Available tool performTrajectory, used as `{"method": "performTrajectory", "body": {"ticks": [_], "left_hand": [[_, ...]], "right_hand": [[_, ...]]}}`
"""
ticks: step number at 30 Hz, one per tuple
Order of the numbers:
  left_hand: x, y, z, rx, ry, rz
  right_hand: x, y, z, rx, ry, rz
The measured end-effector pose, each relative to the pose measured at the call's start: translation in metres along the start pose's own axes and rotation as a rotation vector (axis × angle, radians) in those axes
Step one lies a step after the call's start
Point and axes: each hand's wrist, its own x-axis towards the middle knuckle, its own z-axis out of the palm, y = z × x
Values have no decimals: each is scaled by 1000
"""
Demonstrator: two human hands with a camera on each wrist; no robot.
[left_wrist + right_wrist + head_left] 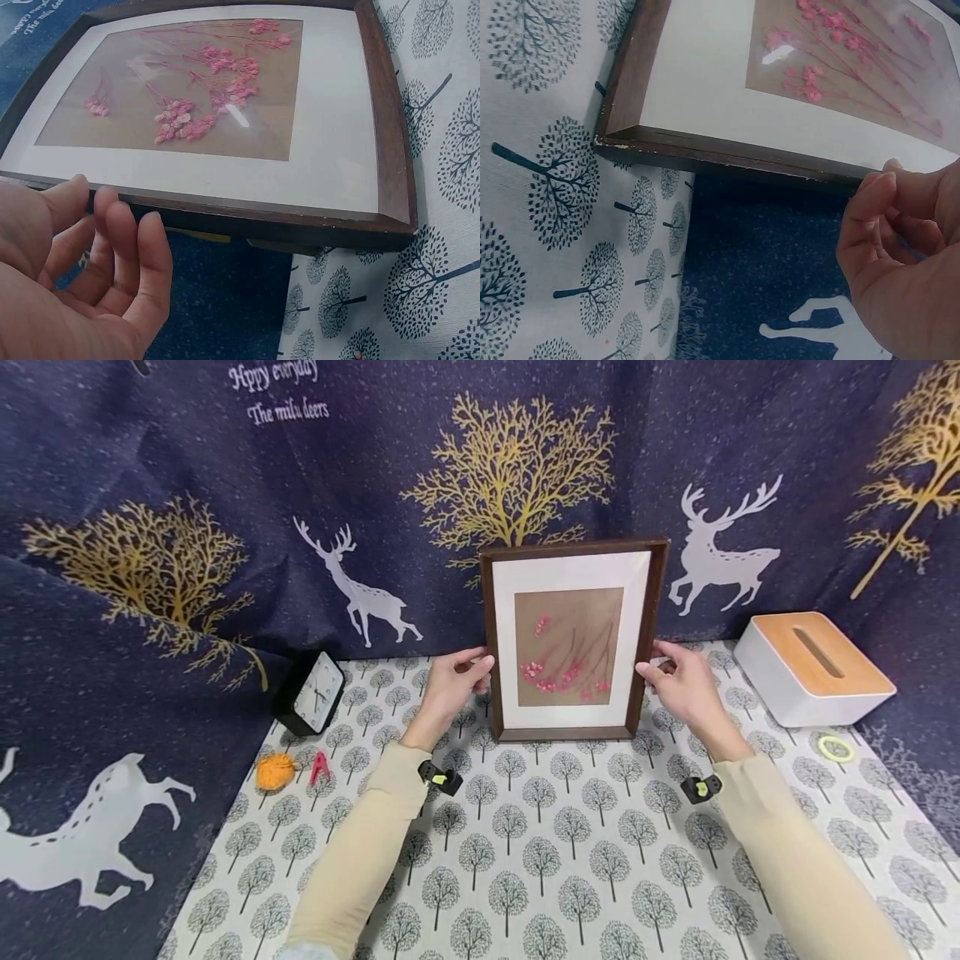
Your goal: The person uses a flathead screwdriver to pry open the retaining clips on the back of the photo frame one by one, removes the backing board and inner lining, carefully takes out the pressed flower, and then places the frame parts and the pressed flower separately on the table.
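A brown wooden picture frame point(570, 733) stands upright at the back of the table, its lower edge on the cloth. Behind its glass, pink dried flowers point(176, 120) lie on a tan panel with a white border. My left hand point(453, 685) pinches the frame's left side, the thumb at the front edge and the fingers loosely bent along the side. On the opposite side my right hand point(681, 683) holds the edge between thumb and bent fingers, at about the same height. The back of the frame is hidden.
A black clock point(318, 693), an orange yarn ball point(275, 772) and a red clip point(319, 767) are at the left. At the right are a white tissue box point(795, 693) with a wooden lid and a yellow-green ring point(836, 748). Dark blue cloth hangs behind.
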Motion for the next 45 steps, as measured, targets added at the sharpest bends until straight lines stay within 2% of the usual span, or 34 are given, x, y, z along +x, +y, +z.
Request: {"method": "performTrajectory", "body": {"ticks": [6,12,15,19,22,25,30,35,38,42,45], "left_hand": [[-7,3,2,-38,-28,-9],[-17,5,1,-40,-50,-24],[-24,5,-1,-57,-77,-61],[-32,2,-4,-93,-110,-159],[-38,-1,-5,-147,-139,-237],[-46,0,-5,-195,-158,-285],[-58,2,-5,-275,-149,-327],[-71,1,-7,-345,-164,-364],[-79,-1,-8,-340,-193,-377],[-89,-4,-10,-323,-212,-383],[-95,-8,-11,-319,-206,-392]], "right_hand": [[-9,3,-3,49,-7,-17],[-19,5,-8,168,-60,8],[-26,3,-11,235,-102,31],[-38,-1,-15,338,-146,68],[-48,-4,-17,396,-160,111],[-57,-8,-18,458,-161,160],[-69,-12,-21,551,-173,212],[-83,-14,-22,674,-188,222],[-91,-12,-23,777,-185,219],[-102,-9,-22,887,-205,171],[-110,-6,-24,895,-254,172]]}}
